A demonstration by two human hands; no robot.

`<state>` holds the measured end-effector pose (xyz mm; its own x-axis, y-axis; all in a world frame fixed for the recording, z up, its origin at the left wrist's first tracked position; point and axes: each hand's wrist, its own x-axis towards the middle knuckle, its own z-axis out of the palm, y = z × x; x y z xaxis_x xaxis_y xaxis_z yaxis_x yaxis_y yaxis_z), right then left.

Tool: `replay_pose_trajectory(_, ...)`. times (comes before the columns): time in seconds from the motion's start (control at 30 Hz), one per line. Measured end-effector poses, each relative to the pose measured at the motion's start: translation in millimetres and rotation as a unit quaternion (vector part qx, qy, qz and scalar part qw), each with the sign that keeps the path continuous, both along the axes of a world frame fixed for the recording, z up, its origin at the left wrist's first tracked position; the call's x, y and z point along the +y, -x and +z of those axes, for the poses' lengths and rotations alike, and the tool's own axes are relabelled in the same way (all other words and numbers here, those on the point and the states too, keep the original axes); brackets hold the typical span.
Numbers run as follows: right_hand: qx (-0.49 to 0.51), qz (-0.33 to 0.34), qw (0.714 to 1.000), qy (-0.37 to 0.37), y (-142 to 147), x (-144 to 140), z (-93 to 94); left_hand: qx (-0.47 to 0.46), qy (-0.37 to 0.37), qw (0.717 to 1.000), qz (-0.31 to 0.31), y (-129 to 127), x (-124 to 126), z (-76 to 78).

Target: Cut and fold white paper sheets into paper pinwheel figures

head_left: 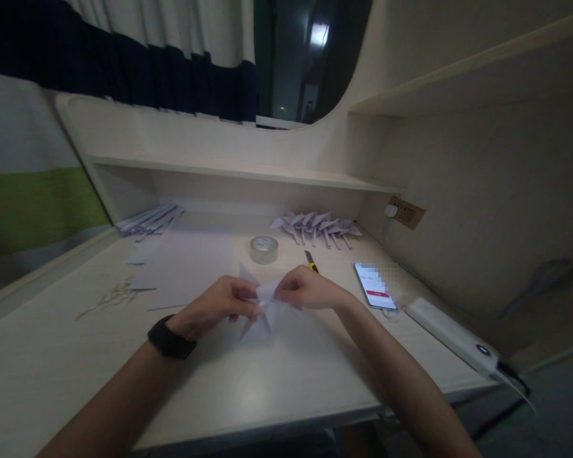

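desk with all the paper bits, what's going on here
A person is folding a piece of white paper over the desk, left hand and right hand both pinching it. Behind it sit a roll of clear tape, a yellow utility knife and a row of finished folded paper pieces. A phone lies to the right.

Matt white paper fold [262, 305] – on a smooth, pale wood-grain desk [277, 388] – glossy clear tape roll [263, 249].
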<state>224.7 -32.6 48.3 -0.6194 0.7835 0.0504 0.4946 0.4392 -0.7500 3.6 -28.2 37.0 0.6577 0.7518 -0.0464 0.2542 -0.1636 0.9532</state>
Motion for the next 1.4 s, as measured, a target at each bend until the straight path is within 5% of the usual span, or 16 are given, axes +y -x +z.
replay_pose_trajectory(0.5,-0.009,-0.018,0.999,-0.032,7.2,-0.3,-7.6,-0.010,-0.013,1.000,0.011,-1.1,-0.4,-3.2)
replay_pose_trajectory(1.03,-0.053,-0.072,0.980,-0.179,16.0,-5.5,-13.3,-0.027,-0.010,0.999,0.029,-1.3,-0.7,-5.2)
replay_pose_trajectory(1.3,0.022,-0.094,0.995,-0.040,10.7,2.9,-18.8,-0.030,-0.032,0.998,0.048,-3.8,-2.6,-3.0)
replay_pose_trajectory(1.4,0.029,-0.085,0.994,-0.055,11.2,1.7,-18.0,-0.034,-0.028,0.998,0.045,-3.2,-0.9,-4.5)
